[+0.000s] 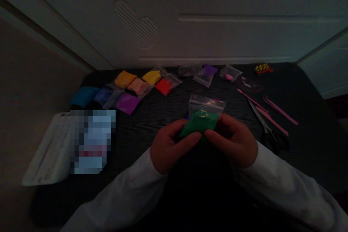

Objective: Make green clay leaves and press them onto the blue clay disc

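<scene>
Both hands hold one small clear plastic bag of green clay (200, 123) just above a dark table (168, 105). My left hand (171, 146) grips the bag's left side with thumb on top. My right hand (233, 141) pinches its right side. The bag's clear top flap stands up away from me. Both sleeves are white.
Several bags of coloured clay lie at the back left, among them blue (83, 96), orange (125, 78), red (163, 86) and purple (127, 102). Scissors (268, 128) and pink tools (280, 110) lie to the right. A booklet (51, 152) hangs over the left edge. A white door stands behind.
</scene>
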{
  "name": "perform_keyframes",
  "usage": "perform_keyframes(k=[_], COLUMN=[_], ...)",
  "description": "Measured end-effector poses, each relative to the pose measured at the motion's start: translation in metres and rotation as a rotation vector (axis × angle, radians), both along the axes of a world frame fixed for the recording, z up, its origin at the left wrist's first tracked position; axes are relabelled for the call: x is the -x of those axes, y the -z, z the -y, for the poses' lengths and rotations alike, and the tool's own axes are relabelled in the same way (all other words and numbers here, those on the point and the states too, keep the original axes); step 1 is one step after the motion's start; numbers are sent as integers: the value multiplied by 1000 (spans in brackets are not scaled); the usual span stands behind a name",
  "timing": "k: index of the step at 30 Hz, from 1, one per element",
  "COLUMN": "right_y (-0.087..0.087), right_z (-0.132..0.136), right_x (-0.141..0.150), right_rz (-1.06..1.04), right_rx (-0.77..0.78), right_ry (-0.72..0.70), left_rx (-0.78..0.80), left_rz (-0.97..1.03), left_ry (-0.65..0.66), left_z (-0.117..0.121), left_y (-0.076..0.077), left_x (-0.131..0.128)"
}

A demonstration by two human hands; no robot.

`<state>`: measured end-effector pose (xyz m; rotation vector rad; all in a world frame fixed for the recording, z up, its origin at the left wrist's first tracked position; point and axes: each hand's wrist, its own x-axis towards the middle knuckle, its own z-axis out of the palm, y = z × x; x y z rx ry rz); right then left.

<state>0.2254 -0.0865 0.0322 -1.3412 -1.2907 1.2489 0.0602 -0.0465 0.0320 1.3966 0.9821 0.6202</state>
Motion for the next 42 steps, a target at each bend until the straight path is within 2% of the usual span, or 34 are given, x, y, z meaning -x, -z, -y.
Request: perform_keyframes(k=[4, 6, 8, 10, 12, 13, 16, 18, 21, 24, 32, 36, 42], right_y=[-2, -6, -10, -12, -13, -12, -4, 3, 12, 18, 27, 27, 22], right_z=[0, -2, -7, -13, -18, -21, -26, -28, -27, -27, -29, -30, -28], right_x=[0, -5, -15, -29, -43, -50, -61, -62, -58, -57, -55, -53, -50], right_rz=[71, 92, 119, 180, 320, 422, 745, 877, 947, 958, 1030, 1017, 989], right_rx=[-32, -86, -164, -243, -259, -248, -215, -195, -163, -169, -207, -194, -168], right_ry=[-49, -27, 83, 251, 367, 379, 215, 48, -110, -178, -202, -201, -72], left_rx=[-41, -35, -57, -121, -194, -254, -353, -383, -412, -433, -453, -425, -387], left_rz=[57, 93, 139, 139, 12, -89, -389, -477, -509, -531, -594, -606, -609], left_ry=[-71, -123, -218, -343, -426, -465, -352, -329, -313, -294, -305, -316, -325], left_z=[-1, -4, -12, -23, -36, -43, -56, -61, -63, -63, -64, -63, -62], left_y=[1, 2, 3, 5, 6, 7, 11, 15, 20, 22, 28, 25, 21], left_x=[0, 2, 7, 14, 23, 28, 41, 47, 50, 49, 50, 47, 44])
